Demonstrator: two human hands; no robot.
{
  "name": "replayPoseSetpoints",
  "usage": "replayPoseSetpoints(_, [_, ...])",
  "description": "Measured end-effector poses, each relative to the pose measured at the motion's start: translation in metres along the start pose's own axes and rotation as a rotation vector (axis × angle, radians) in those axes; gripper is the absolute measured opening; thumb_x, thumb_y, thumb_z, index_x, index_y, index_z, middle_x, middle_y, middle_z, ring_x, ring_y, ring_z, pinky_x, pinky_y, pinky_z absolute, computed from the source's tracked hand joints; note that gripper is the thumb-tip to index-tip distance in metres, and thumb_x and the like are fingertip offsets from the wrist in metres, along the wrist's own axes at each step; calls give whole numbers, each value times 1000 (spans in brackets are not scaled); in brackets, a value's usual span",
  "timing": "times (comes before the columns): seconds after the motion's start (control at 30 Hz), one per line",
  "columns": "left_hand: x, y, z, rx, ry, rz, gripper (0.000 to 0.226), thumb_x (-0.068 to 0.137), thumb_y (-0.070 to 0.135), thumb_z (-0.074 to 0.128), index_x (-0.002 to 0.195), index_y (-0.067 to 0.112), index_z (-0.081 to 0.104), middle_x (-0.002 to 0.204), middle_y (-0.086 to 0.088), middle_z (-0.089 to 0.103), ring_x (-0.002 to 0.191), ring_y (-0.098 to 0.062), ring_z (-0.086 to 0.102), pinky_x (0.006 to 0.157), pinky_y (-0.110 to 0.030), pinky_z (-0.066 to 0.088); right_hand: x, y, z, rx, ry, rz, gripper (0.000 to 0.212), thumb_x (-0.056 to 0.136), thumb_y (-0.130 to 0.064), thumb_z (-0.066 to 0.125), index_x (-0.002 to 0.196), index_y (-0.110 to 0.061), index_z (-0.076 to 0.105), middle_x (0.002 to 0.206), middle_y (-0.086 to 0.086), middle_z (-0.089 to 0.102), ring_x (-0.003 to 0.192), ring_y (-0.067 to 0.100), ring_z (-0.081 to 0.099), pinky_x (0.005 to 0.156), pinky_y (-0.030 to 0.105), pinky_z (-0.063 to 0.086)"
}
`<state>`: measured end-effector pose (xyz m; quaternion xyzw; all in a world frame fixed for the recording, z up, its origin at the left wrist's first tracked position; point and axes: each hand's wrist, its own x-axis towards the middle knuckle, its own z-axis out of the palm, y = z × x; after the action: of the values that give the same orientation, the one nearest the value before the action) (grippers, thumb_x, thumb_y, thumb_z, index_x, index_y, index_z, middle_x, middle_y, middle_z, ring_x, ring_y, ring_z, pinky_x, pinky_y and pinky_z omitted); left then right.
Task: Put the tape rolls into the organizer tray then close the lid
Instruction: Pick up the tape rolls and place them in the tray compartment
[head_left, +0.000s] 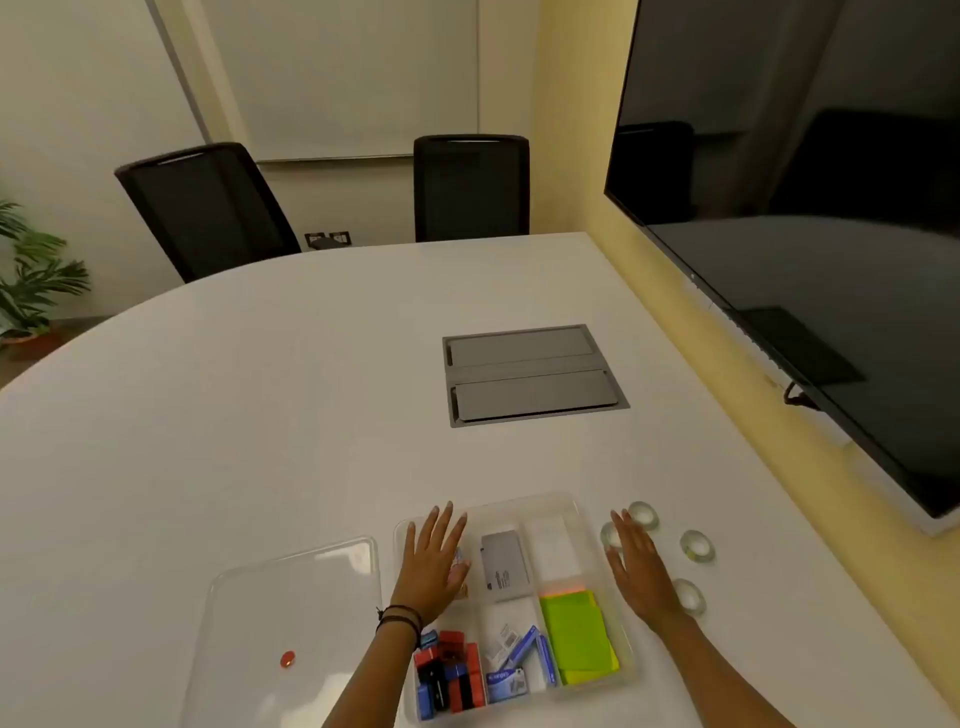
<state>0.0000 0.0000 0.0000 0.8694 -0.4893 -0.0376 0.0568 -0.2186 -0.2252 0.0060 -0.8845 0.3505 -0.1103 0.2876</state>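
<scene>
Picking up comes first: four clear tape rolls (697, 545) lie on the worktop (260, 415) lower right, beside the organizer tray (571, 506). Right hand (641, 566) spread flat, touching one roll — pinch its rim. Left hand (434, 561) spread over the tray; lid (291, 597) lies lower left — untouched.

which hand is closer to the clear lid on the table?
Left. The left hand hovers over the organizer tray's left compartments, just right of the lid. The right hand is beyond the tray's far side, among the tape rolls.
</scene>
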Motion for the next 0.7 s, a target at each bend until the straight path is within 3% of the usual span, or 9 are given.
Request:
replayPoseSetpoints(0.07, [10, -9, 4, 7, 1, -19, 60, 93, 55, 8, 147, 28, 3, 157, 1, -15, 144, -18, -15, 114, -41, -6, 7, 4, -3, 31, -1, 40, 50, 92, -16, 46, 139, -9, 30, 149, 14, 30, 139, 28, 26, 112, 39, 27])
replayPoseSetpoints(0.1, [14, -10, 4, -25, -46, -28, 61, 92, 55, 15, 147, 29, 6, 158, -2, -6, 145, -21, -6, 115, -44, 7, 10, 6, -4, 21, -20, 55, 51, 91, -13, 48, 139, -9, 30, 149, 15, 30, 139, 29, 26, 111, 39, 28])
replayPoseSetpoints(0.17, [22, -11, 7, -118, -215, -96, 68, 82, 56, 28, 145, 29, 18, 153, -3, 27, 136, -25, 26, 102, -46, 43, 16, 8, -5, 13, -96, 107, 51, 91, -9, 47, 139, -9, 28, 150, 16, 27, 139, 30, 24, 112, 39, 27])
replayPoseSetpoints(0.2, [24, -10, 3, -157, -267, -128, 72, 79, 56, 30, 145, 29, 17, 147, -4, 39, 131, -27, 38, 95, -47, 49, 19, 10, -5, 6, -124, 120, 52, 91, -7, 46, 139, -9, 27, 151, 16, 25, 140, 30, 22, 112, 38, 25])
replayPoseSetpoints(0.27, [27, -11, -7, -187, -301, -101, 77, 78, 57, 27, 146, 32, 1, 147, -10, 39, 133, -33, 40, 103, -51, 32, 26, 12, -5, 1, -167, 139, 53, 91, -4, 44, 140, -8, 24, 152, 17, 21, 141, 30, 19, 114, 38, 23])
replayPoseSetpoints(0.33, [32, -13, -8, -201, -321, -30, 83, 73, 62, 14, 146, 28, -3, 157, -10, 12, 144, -31, 14, 115, -47, 7, 33, 15, -2, 1, -190, 164, 54, 90, -1, 43, 141, -7, 24, 152, 17, 20, 141, 30, 18, 114, 40, 22])
replayPoseSetpoints(0.37, [34, -13, -8, -206, -325, -27, 89, 69, 65, 9, 147, 23, -3, 158, -8, 3, 146, -27, 6, 117, -45, 2, 35, 16, 0, 6, -191, 174, 55, 90, 1, 43, 140, -7, 24, 151, 18, 21, 141, 30, 19, 114, 40, 22])
replayPoseSetpoints(0.6, [36, -11, 0, -203, -287, -36, 98, 66, 73, 1, 147, 18, 0, 158, -7, -1, 146, -25, -1, 112, -37, -10, 44, 27, 15, -40, -232, 181, 52, 87, 6, 41, 135, -11, 37, 150, 20, 25, 139, 34, 23, 113, 41, 24])
replayPoseSetpoints(0.7, [38, -11, -1, -212, -284, -29, 112, 57, 83, -14, 147, 20, 0, 158, -6, -2, 147, -24, -1, 111, -36, -11, 47, 30, 17, -56, -239, 166, 54, 84, 9, 44, 133, -13, 41, 149, 19, 26, 137, 34, 25, 111, 41, 27])
